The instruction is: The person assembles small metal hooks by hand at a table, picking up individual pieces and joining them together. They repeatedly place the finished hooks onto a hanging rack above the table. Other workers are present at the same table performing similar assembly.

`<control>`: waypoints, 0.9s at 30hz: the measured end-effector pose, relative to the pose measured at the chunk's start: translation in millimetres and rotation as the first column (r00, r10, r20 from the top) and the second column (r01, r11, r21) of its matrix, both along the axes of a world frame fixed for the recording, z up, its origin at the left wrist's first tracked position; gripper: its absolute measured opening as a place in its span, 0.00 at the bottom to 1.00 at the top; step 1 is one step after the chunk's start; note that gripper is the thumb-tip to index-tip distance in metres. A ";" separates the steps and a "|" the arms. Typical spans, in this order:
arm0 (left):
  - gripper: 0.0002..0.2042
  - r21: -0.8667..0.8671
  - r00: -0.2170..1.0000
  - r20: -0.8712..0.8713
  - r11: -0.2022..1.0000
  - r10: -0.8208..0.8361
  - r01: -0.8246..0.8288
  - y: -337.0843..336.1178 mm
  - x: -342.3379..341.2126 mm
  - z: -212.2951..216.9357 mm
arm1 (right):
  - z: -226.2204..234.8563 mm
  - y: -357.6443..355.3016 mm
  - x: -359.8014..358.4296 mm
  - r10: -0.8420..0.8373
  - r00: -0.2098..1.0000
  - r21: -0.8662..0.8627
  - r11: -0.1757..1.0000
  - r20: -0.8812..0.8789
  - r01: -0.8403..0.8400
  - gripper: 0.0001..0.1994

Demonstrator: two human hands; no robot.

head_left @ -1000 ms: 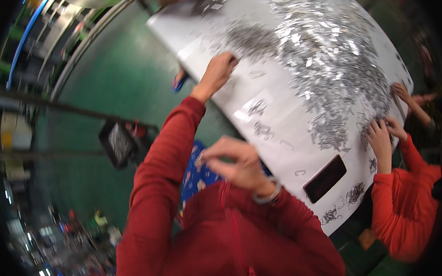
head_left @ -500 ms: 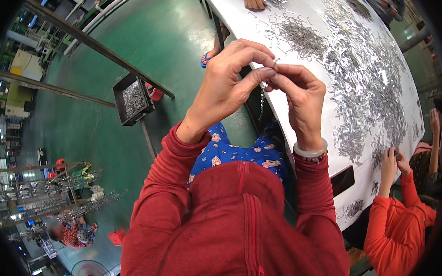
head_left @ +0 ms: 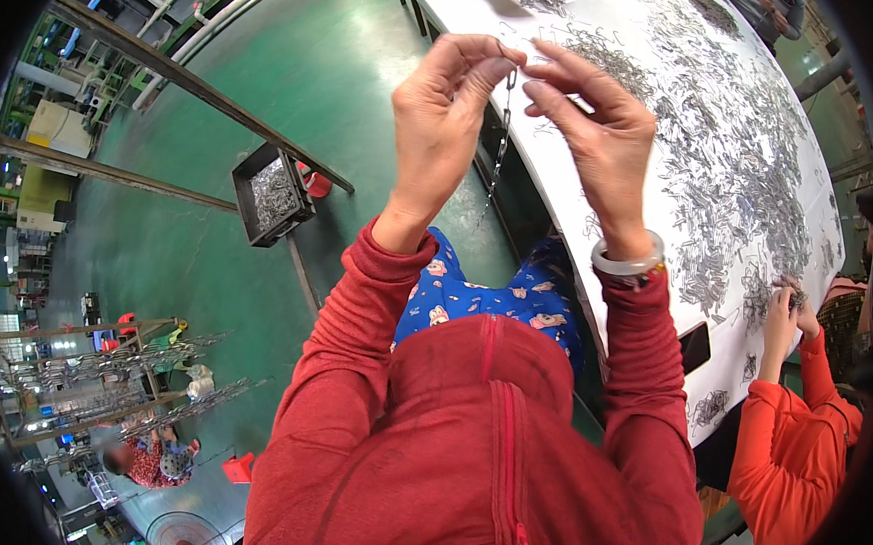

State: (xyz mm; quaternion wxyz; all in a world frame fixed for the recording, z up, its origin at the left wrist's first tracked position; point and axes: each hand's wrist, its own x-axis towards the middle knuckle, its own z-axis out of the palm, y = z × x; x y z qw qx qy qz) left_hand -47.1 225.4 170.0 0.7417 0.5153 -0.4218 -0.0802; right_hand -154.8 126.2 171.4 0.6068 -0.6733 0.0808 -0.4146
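Note:
Between the thumb and fingertips of my left hand [head_left: 438,125] I pinch the top of a thin metal chain [head_left: 504,138]. It hangs down in small shiny links over the edge of the table, and its lower end blurs against the green floor. My right hand [head_left: 607,133] is just to the right of the chain's top, its thumb and fingers apart, with nothing visible between them. A white bangle [head_left: 627,261] circles the right wrist. Both hands are raised at the left edge of the white table [head_left: 560,170].
Many loose metal pieces [head_left: 728,179] cover the table, with a darker pile of hooks [head_left: 605,62] beyond my right hand. A black phone [head_left: 694,347] lies near the table's edge. An orange-sleeved person [head_left: 787,468] works at right. A black crate [head_left: 272,200] of metal parts stands left.
Both hands have moved farther away from my body. My right fingers have parted from the left ones, where they met before. More of the chain now hangs in view from my left hand.

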 end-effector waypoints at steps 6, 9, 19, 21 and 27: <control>0.06 -0.153 0.984 0.112 0.981 0.141 -0.123 7.3 28.6 39.9 | 33.0 -84.3 -77.5 -0.212 0.946 -0.276 0.951 -0.244 0.142 0.13; 0.05 -0.212 0.975 0.147 0.968 0.168 -0.135 6.3 43.1 52.6 | 20.3 -132.0 -144.2 -0.165 0.704 -0.158 0.985 -0.691 0.075 0.13; 0.12 -0.270 0.971 0.138 0.951 0.195 -0.153 3.7 99.3 99.7 | -130.5 -120.1 -299.2 -0.487 0.229 -0.514 0.854 -0.843 -0.079 0.28; 0.14 -0.294 0.984 0.154 0.955 0.089 -0.040 8.4 110.3 114.0 | -155.0 -117.5 -301.7 -0.523 0.421 -0.584 0.812 -0.741 -0.019 0.25; 0.07 -0.352 0.989 0.070 0.931 0.130 -0.097 1.7 134.2 136.4 | -174.2 -147.3 -299.9 -0.533 0.401 -0.514 0.842 -0.745 0.164 0.14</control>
